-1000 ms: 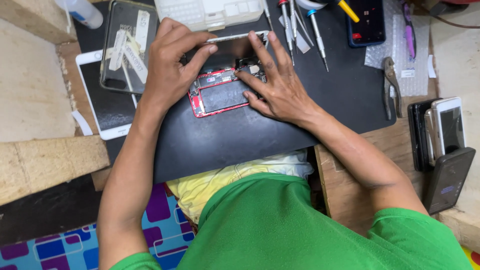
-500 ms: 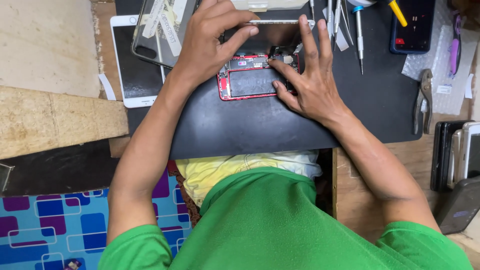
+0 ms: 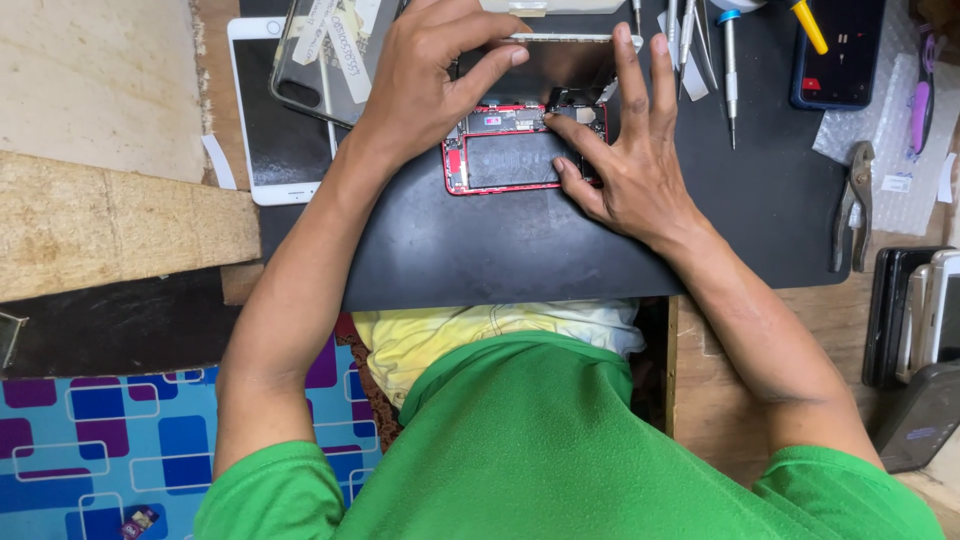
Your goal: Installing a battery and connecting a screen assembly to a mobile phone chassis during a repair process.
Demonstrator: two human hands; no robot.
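Pressing down on an opened red smartphone (image 3: 510,160), I have both hands on it at the middle of the black work mat (image 3: 520,250). My left hand (image 3: 425,85) comes in from 10 o'clock and curls over the phone's top edge, fingers bent, the thumb tip resting on the lifted screen panel (image 3: 560,65) that stands at the phone's 12 o'clock side. My right hand (image 3: 635,170) lies at 3 o'clock of the phone, fingers spread flat, thumb and forefinger touching the exposed innards beside the dark battery (neither hand is clamped around anything, as far as I can tell). At 9 o'clock of the phone lies a white phone (image 3: 270,120), face up, with a clear case (image 3: 325,55) partly over it. Screwdrivers (image 3: 730,70) lie at 1 o'clock, and pliers (image 3: 852,200) rest at 3 o'clock on the mat's edge.
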